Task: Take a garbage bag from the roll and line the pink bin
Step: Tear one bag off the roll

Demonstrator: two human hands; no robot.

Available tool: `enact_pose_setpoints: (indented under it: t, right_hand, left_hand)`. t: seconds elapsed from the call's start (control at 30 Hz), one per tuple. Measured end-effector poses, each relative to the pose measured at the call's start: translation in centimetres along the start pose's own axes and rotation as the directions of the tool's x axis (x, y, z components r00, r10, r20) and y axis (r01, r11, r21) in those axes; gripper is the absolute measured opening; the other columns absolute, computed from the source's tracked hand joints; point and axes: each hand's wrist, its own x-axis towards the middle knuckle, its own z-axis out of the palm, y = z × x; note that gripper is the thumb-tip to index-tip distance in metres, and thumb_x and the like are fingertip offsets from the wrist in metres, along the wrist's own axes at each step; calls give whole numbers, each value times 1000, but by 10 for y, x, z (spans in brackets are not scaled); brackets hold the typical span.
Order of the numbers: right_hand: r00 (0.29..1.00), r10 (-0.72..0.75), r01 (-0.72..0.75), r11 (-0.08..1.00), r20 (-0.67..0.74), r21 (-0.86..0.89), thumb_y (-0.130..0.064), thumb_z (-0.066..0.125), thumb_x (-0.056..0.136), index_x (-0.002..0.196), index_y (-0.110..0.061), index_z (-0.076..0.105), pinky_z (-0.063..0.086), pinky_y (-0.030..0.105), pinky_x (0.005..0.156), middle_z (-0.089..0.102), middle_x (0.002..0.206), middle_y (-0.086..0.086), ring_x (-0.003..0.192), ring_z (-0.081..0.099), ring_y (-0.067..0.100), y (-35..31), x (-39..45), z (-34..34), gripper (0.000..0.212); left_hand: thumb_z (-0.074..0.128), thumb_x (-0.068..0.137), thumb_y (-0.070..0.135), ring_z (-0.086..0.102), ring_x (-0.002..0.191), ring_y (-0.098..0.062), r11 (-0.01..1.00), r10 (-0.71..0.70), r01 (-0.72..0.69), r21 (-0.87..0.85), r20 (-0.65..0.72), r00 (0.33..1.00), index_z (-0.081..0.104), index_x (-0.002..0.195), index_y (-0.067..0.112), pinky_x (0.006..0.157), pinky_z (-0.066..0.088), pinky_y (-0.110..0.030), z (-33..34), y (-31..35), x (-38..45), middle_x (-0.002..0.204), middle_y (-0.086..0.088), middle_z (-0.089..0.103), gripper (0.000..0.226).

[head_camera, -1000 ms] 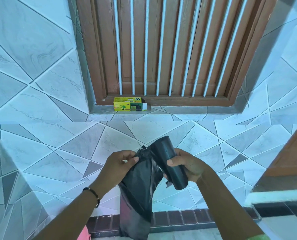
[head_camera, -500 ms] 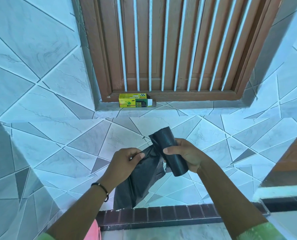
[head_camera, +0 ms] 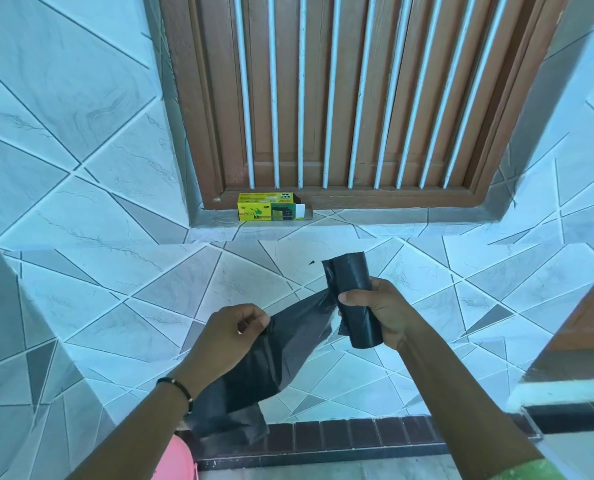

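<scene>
Between the two hands a black garbage bag stretches, its free end hanging below the left wrist. The right hand is curled round the dark roll, held nearly upright; the left hand pinches the bag's top edge between thumb and fingers. Below the left forearm, a sliver of the pink bin shows. Beyond the hands, a yellow-green box sits on the window sill.

— Where are we standing?
— At a home's tiled porch or entryway, we'd say: marbled tiles cover wall and floor, a brown wooden shutter with white bars sits low, and a dark brick-tile edging runs below.
</scene>
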Motion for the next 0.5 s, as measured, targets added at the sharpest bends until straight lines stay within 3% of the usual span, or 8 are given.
enact_pose_setpoints:
  t: [0.13, 0.23, 0.33, 0.43, 0.5]
  right_hand:
    - [995, 0, 4, 999, -104, 38, 4, 71, 70, 90, 2, 62, 55, 44, 58, 59, 69, 16, 55, 58, 28, -3, 1, -7, 23]
    - [998, 33, -25, 990, -58, 141, -3, 70, 64, 99, 1, 60, 54, 44, 58, 59, 78, 16, 58, 59, 25, -5, -1, -14, 37]
    - [998, 47, -54, 971, 36, 232, -9, 69, 64, 109, -2, 57, 53, 41, 67, 57, 86, 14, 63, 60, 23, -1, -3, -4, 47]
    - [993, 32, -70, 938, 116, 339, -9, 70, 63, 110, -4, 57, 55, 41, 65, 57, 86, 12, 70, 60, 24, 8, -6, 18, 50]
    - [990, 14, -70, 916, 141, 395, -9, 75, 58, 102, -6, 57, 56, 37, 61, 58, 83, 11, 69, 63, 22, 14, -9, 32, 48]
  left_hand:
    - [55, 91, 32, 57, 65, -6, 998, -3, 5, 59, -31, 1000, 55, 71, 35, 62, 39, -12, -6, -7, -3, 67, 19, 59, 20]
    - [54, 91, 32, 55, 64, -2, 997, -37, 40, 58, -56, 998, 57, 88, 36, 64, 40, -9, -8, -9, -6, 79, 23, 60, 6]
    - [51, 90, 42, 56, 90, 4, 999, 31, -28, 45, -84, 996, 54, 116, 40, 79, 39, -4, -5, 0, -7, 108, 28, 55, 26]
    - [45, 83, 59, 52, 101, 14, 997, 62, -62, -49, -15, 998, 62, 108, 39, 77, 35, 4, 3, 24, -8, 110, 34, 57, 36]
    - [43, 78, 66, 56, 102, 10, 990, 29, -16, -140, 91, 995, 64, 106, 36, 82, 38, -4, 14, 37, -7, 107, 30, 62, 46]
